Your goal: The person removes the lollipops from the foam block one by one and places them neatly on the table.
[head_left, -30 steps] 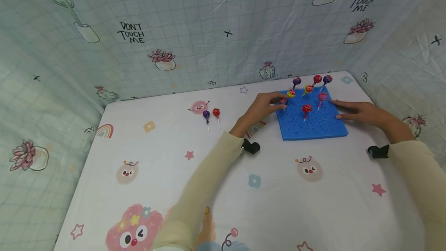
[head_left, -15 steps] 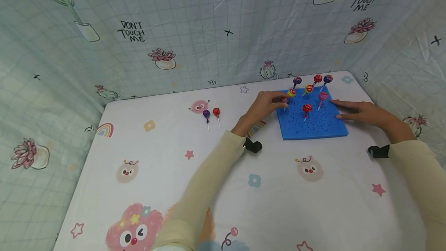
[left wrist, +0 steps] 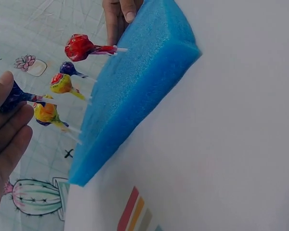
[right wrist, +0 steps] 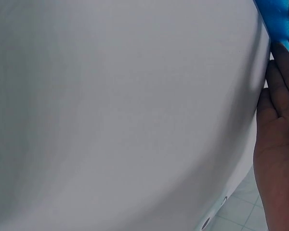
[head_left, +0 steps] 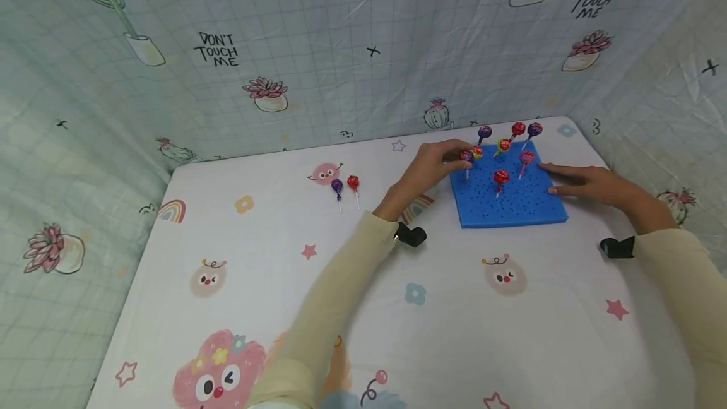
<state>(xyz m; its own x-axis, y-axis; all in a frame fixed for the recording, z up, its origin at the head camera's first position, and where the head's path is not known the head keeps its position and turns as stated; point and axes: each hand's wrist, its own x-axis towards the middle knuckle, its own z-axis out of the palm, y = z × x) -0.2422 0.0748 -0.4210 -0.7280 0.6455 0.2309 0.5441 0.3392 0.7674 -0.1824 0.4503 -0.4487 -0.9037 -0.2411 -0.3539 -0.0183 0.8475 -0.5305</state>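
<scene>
My left hand (head_left: 433,168) pinches a dark purple-wrapped lollipop (left wrist: 15,97) between thumb and fingers. This lollipop is above the left side of a blue foam block (head_left: 511,204), its white stick pointing toward the foam; I cannot tell whether the tip is in it. Several other lollipops stand in the block, among them a red one (head_left: 501,177), a pink one (head_left: 526,157) and a yellow one (head_left: 503,145). The right hand (head_left: 596,183) rests against the block's right edge with fairly straight fingers.
A purple lollipop (head_left: 337,186) and a red lollipop (head_left: 353,182) lie side by side on the white patterned table (head_left: 255,320), left of the block. A patterned cloth (head_left: 318,24) hangs along the back and sides.
My left hand has risen slightly, and the lollipop in it sits a little higher, with more of its stick showing. The right hand and the block have stayed in place.
</scene>
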